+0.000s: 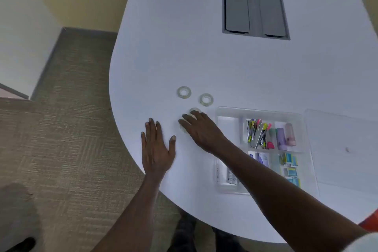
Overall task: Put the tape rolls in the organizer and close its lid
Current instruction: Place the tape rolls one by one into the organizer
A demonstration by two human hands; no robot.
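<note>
Two clear tape rolls lie flat on the white table: one roll (184, 92) at the far left, a second roll (206, 99) just right of it. Two more rolls sit under my right hand (201, 131): the far one (194, 111) peeks out past the fingertips, and the near one (182, 128) is mostly covered by the fingers, which curl over it. My left hand (157, 147) rests flat on the table, fingers apart, holding nothing. The clear organizer (225, 112) stands open to the right, its empty front-left compartment (226, 129) nearest the rolls. Its clear lid (343, 149) lies flat at the right.
The organizer holds pens and highlighters (258, 133), small pastel boxes (285, 136), batteries (232, 178) and clips (290, 166). A grey cable hatch (254, 7) is set into the table farther back. The table's curved edge (114, 112) runs close left of my left hand, with carpet below.
</note>
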